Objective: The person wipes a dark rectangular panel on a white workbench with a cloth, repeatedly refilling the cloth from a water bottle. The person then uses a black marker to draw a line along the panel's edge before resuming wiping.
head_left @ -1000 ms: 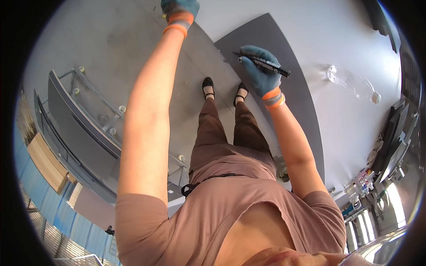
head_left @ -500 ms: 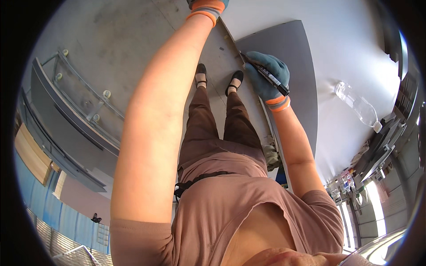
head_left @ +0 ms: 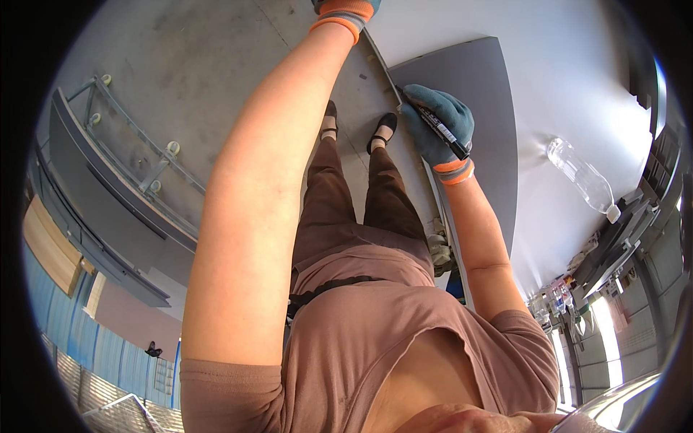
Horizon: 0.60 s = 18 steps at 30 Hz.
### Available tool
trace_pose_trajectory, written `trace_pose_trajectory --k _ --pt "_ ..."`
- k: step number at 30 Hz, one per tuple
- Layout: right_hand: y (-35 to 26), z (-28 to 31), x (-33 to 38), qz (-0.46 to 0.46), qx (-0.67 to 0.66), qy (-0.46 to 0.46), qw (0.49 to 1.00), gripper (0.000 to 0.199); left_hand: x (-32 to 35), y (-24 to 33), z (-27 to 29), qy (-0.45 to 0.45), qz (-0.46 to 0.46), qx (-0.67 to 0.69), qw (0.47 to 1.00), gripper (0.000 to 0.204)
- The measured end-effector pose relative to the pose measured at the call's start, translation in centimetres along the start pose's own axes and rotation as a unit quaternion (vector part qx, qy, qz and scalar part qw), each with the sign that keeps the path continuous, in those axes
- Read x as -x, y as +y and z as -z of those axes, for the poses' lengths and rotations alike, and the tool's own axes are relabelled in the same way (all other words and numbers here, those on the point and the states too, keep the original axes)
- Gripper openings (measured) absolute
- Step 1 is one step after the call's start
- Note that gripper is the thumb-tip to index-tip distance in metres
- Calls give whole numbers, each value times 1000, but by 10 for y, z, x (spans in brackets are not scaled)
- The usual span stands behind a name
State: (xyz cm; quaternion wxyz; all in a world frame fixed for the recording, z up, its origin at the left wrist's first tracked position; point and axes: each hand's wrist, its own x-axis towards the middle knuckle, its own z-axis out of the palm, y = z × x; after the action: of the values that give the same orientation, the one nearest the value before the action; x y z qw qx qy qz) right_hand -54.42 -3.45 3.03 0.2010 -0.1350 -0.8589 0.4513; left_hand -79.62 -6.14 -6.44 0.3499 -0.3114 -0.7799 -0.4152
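Observation:
My right hand (head_left: 453, 112), in a blue-grey work glove with an orange cuff, is closed around a black marker pen (head_left: 445, 133). The marker slants, its far end close to the left edge of a dark grey panel (head_left: 485, 86) on the white tabletop (head_left: 570, 79). My gloved left hand (head_left: 348, 10) reaches forward beside the table's edge. The frame's top cuts it off, so its fingers and anything in them are hidden.
A clear plastic bottle (head_left: 582, 173) lies on its side at the right of the tabletop. More bottles (head_left: 557, 299) stand farther right. On the left is a wheeled metal frame (head_left: 137, 144) beside stacked grey panels (head_left: 115, 195). My feet are on the concrete floor (head_left: 209, 65).
My left hand and forearm have shifted slightly to the right. My right hand keeps its grip on the marker and has hardly moved.

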Motion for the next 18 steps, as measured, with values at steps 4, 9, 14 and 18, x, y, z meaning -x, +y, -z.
trace_pose_trajectory --k 4,9,14,18 --pt "0 0 0 1 4 1 1000 31 -1 -1 0 4 -10 4 1000 19" --pt "2 0 1 3 -12 1 1000 31 -2 0 3 3 -10 6 1000 20" --pt "3 0 2 -4 6 -3 1000 30 -18 14 16 -88 106 48 989 21" --pt "0 -1 1 -6 12 -4 1000 29 -14 11 16 -82 106 41 990 20"
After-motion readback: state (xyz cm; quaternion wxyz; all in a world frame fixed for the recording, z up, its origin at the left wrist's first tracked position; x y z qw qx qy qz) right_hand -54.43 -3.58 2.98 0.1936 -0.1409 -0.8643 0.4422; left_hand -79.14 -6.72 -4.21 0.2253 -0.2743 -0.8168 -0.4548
